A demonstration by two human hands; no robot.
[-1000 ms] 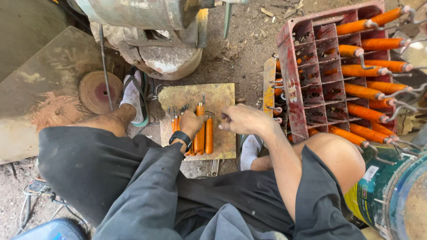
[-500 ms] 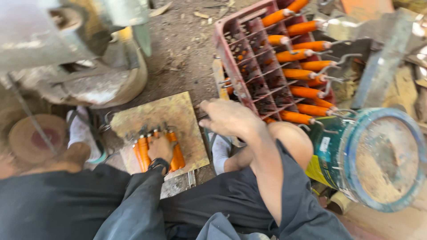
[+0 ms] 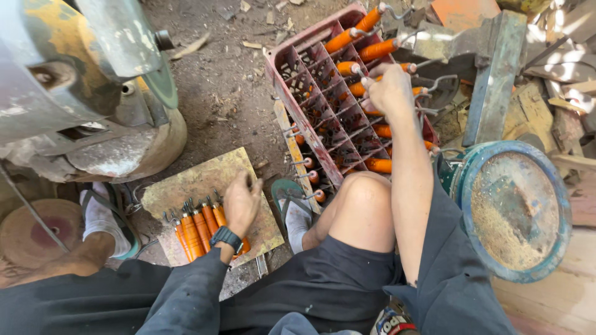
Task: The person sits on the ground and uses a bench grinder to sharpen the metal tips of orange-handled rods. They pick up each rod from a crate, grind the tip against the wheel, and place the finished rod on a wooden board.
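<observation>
A row of orange wooden-handled tools [image 3: 197, 231] with bent metal hooks is laid at the near edge of a scuffed yellowish board [image 3: 205, 186]. The left hand [image 3: 241, 201] is rested flat across them, fingers loosely spread. In the red plastic crate [image 3: 313, 99], more such tools [image 3: 372, 51] are stacked at its far corner; the right hand [image 3: 390, 90] is closed around one.

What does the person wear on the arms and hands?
Both arms are covered by dark grey sleeves, pushed up toward the elbow on the right. The left hand has a black wristwatch at the wrist. The right hand is bare, with no glove, ring or watch visible.
</observation>
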